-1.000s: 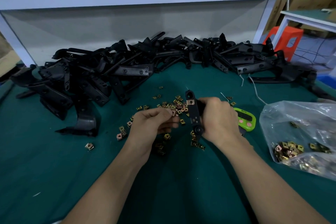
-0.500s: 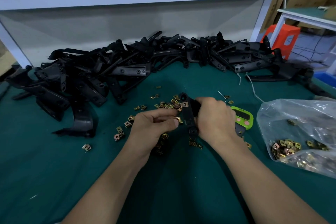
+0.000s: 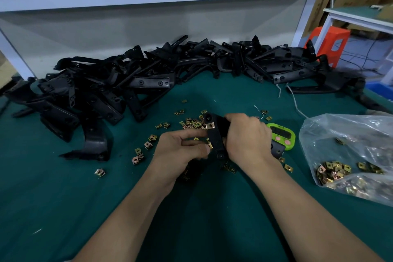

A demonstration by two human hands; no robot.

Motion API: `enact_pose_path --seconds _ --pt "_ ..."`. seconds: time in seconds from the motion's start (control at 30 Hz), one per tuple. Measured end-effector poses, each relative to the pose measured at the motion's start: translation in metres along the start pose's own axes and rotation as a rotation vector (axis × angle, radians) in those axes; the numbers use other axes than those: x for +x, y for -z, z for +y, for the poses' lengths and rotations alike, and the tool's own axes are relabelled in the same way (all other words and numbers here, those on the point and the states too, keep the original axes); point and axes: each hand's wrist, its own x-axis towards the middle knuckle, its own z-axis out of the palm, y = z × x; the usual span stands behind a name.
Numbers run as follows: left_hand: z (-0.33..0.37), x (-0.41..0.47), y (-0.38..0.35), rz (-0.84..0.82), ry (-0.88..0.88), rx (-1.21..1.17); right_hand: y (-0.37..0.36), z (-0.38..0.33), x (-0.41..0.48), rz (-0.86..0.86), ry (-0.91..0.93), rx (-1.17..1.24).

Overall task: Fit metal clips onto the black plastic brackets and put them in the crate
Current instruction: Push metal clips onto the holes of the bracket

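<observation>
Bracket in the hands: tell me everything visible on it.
The bracket is a narrow strip of matte black plastic, held nearly upright over the green mat, top leaning slightly left. Its rounded top end has a hole; a second hole shows near the bottom. One brass-coloured fitted clip sits just below the top. The right hand wraps it from the right, hiding that side. The left hand pinches a second clip at its left edge, about midway.

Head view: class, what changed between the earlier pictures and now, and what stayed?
The left hand, pinching a metal clip, closed the gap and brought it against the side of the black bracket. The right hand still grips the bracket, the fitted clip remains near its top, and the bracket pile and clip bag lie unmoved.
</observation>
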Motion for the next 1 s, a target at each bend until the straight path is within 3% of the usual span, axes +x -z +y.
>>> enact_pose_path --seconds 1.0 --pt "-0.008 0.006 0.011 -0.079 0.021 0.064 0.0 0.002 -0.001 -0.04 0.075 -0.01"
